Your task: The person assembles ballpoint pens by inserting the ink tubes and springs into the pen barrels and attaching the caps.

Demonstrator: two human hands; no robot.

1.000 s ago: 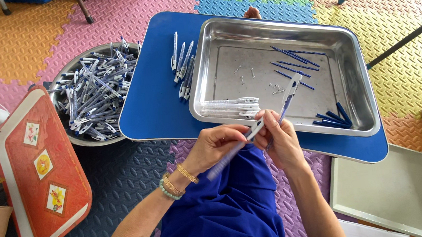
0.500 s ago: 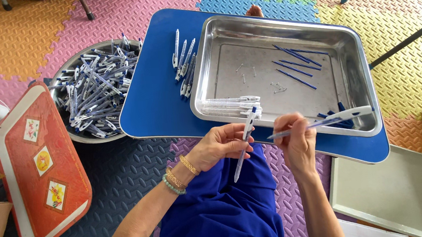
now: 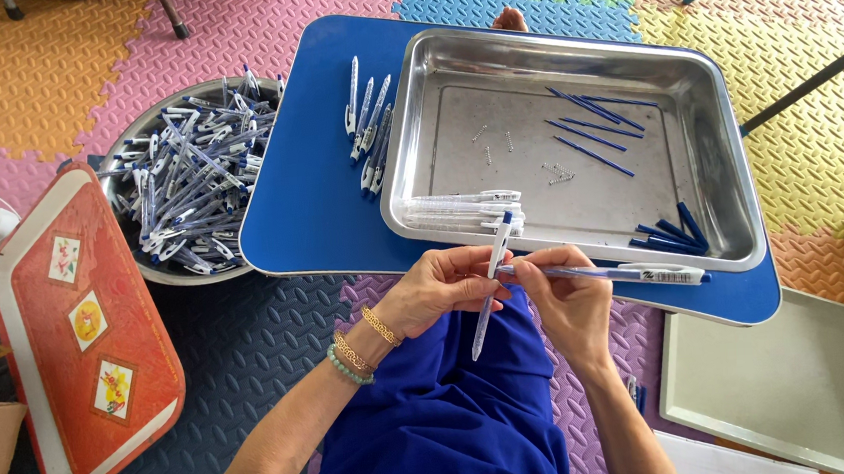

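Two bare hands meet close together above the lap, forearms angled in from below.

The left hand [image 3: 441, 288] curls inward, thumb and fingertips pinched in a tight grip, wrist bent and ringed with bracelets. The right hand [image 3: 565, 296] sits just beside it, knuckles up, fingers folded in a closed grip, its forearm running down and to the right.
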